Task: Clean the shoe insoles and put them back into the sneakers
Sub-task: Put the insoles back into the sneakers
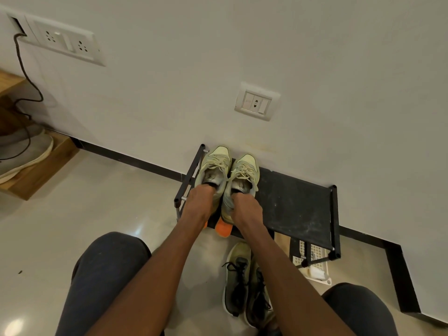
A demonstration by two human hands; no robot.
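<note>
Two pale green sneakers stand side by side on the top shelf of a black shoe rack point(298, 204), toes toward the wall. My left hand point(197, 204) has its fingers inside the opening of the left sneaker point(214, 163) and grips its heel. My right hand point(246, 207) grips the heel collar of the right sneaker point(244, 172), fingers tucked into the opening. An orange heel point(224, 229) shows below my right hand. The insoles are hidden inside the shoes.
A darker olive pair of sneakers point(244, 284) lies on the floor below the rack. A white basket point(315, 265) sits under the rack's right end. A wall socket point(255, 104) is above. A wooden box with a cable stands at far left point(41, 166).
</note>
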